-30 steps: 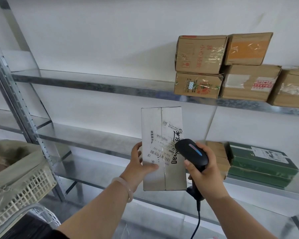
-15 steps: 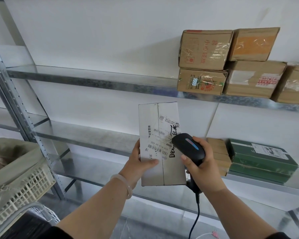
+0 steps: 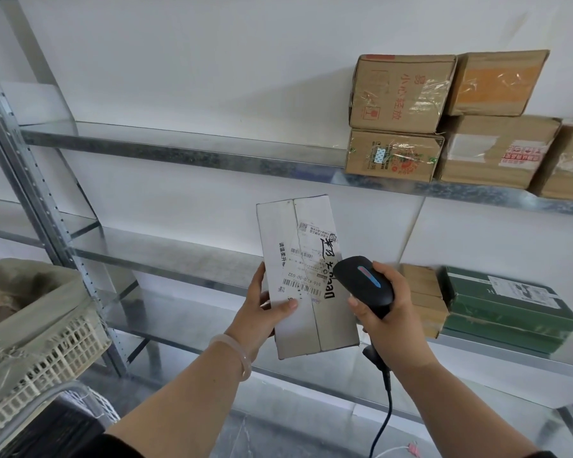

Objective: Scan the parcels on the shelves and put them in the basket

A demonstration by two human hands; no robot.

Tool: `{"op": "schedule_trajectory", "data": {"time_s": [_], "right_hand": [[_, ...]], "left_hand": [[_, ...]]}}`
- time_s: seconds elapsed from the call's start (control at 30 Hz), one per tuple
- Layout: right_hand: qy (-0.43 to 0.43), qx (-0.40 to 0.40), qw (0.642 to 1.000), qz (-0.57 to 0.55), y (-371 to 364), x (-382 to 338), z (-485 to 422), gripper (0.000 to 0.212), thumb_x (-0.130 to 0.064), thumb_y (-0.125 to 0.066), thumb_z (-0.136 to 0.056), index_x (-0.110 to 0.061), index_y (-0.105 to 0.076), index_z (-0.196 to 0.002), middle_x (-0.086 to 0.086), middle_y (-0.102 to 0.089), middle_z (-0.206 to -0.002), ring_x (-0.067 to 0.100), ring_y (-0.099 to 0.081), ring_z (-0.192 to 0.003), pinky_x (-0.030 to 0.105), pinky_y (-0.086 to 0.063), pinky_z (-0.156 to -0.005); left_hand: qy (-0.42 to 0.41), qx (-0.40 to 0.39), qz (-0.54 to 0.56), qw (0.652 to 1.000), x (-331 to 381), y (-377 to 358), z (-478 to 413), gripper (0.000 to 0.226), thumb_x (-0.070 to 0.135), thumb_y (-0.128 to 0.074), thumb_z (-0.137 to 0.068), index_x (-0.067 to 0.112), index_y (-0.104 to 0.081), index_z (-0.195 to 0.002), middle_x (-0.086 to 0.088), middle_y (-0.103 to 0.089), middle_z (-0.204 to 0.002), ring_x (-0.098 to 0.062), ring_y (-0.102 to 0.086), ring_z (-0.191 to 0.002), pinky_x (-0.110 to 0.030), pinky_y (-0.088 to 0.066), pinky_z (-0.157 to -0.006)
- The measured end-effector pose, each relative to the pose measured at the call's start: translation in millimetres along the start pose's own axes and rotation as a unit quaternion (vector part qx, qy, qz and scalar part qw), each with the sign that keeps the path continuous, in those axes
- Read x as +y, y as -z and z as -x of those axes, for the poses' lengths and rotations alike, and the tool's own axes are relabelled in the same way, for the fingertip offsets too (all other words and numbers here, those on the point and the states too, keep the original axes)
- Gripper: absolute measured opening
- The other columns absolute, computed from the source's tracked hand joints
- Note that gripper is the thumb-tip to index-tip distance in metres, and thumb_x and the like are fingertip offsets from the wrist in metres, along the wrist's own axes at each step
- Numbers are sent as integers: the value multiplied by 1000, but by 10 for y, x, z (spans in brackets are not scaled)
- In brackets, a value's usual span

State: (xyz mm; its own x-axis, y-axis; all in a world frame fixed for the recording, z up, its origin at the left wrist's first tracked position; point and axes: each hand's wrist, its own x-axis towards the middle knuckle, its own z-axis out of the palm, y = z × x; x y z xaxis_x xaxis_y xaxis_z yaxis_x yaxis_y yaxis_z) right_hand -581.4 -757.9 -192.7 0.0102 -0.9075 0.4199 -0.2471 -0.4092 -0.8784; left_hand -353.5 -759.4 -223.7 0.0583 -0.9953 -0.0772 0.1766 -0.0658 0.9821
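Parcel (image 3: 334, 328) gripped by left hand (image 3: 262, 312), unmoved | scanner (image 3: 366, 282) held in right hand (image 3: 394, 325), still over label (image 3: 303, 285)

Parcel (image 3: 306, 276) grey-white, black print; scanner (image 3: 366, 280) black, blue-red light strip; shelf boxes (image 3: 401, 90) brown, one (image 3: 510, 302) green; basket (image 3: 47, 355) white lattice.

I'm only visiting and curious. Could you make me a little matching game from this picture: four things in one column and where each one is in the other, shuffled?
Things:
1. white parcel
2. black scanner
3. green boxes
4. white basket

Places:
A. on the shelf, at the right
B. at the left edge of the view
C. gripped in the right hand
D. held in the left hand

Pairs: 1-D, 2-C, 3-A, 4-B.
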Motion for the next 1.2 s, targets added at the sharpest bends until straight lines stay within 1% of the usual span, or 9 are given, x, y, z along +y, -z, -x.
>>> {"op": "schedule_trajectory", "data": {"time_s": [0.1, 0.17, 0.2, 0.3, 0.4, 0.63, 0.8, 1.0, 1.2], "right_hand": [[22, -6, 1000, 17, -39, -58, 23, 69, -17, -77, -82, -65, -40, -116, -41, -54, -113, -5, -57, -107, 27, -52, -90], [31, -28, 999, 27, -83, -132, 54, 68, -19, -77, -83, -64, -39, -116, -42, -54, -111, -8, -57, -103, 9, -47, -81], [33, -40, 998, 34, -112, -171, 75, 67, -20, -77, -83, -64, -38, -116, -42, -54, -110, -9, -58, -99, 6, -47, -74], [21, -72, 997, 36, -225, -253, 150, 63, -24, -76, -83, -62, -39, -115, -39, -56, -107, -1, -62, -84, 19, -53, -71], [-6, -98, 995, 12, -342, -298, 237, 58, -25, -76, -83, -54, -41, -118, -32, -61, -104, 8, -66, -85, 37, -58, -74], [-44, -128, 991, 1, -477, -415, 354, 49, -33, -71, -86, -62, -37, -105, -24, -66, -91, 12, -69, -70, 38, -60, -62], [-77, -125, 989, -29, -463, -484, 425, 41, -33, -70, -87, -55, -40, -105, -10, -68, -81, 16, -69, -58, 31, -56, -48], [-84, -133, 987, -22, -404, -466, 469, 41, -33, -69, -87, -55, -39, -105, -19, -65, -83, 17, -68, -56, 24, -53, -47], [-102, -141, 984, -23, -362, -392, 438, 41, -35, -69, -87, -58, -38, -100, -22, -64, -81, 17, -67, -52, 30, -56, -47]], "left_hand": [[7, 27, 7, 1000, 37, 74, -12, 87, 16, -81, -81, 60, -33, -139, 0, -69, -120, -20, -70, -103, -38, -61, -73], [9, 49, 13, 999, 67, 120, -18, 85, 19, -84, -77, 60, -36, -135, 1, -72, -114, -17, -72, -96, -39, -60, -71], [11, 62, 16, 998, 77, 139, -17, 84, 20, -85, -76, 61, -37, -132, 1, -73, -111, -16, -73, -94, -40, -61, -71], [16, 99, 24, 995, 73, 186, -2, 85, 20, -85, -77, 60, -35, -133, 3, -74, -108, -21, -70, -100, -50, -59, -82], [16, 123, 36, 992, 48, 204, 26, 87, 19, -84, -77, 58, -33, -136, 1, -73, -110, -23, -69, -104, -56, -57, -87], [10, 154, 49, 987, 1, 200, 68, 84, 15, -82, -80, 59, -33, -132, -5, -69, -117, -26, -69, -103, -50, -61, -76], [8, 167, 46, 985, -50, 177, 76, 85, 13, -79, -82, 53, -31, -139, -7, -67, -120, -27, -66, -104, -37, -61, -63], [14, 198, 24, 980, -116, 129, 66, 84, 18, -80, -81, 53, -28, -138, -7, -65, -123, -29, -64, -107, -49, -60, -78], [12, 219, 31, 975, -207, 123, 124, 84, 19, -82, -80, 54, -30, -136, -7, -65, -121, -29, -64, -107, -57, -57, -83]]}}
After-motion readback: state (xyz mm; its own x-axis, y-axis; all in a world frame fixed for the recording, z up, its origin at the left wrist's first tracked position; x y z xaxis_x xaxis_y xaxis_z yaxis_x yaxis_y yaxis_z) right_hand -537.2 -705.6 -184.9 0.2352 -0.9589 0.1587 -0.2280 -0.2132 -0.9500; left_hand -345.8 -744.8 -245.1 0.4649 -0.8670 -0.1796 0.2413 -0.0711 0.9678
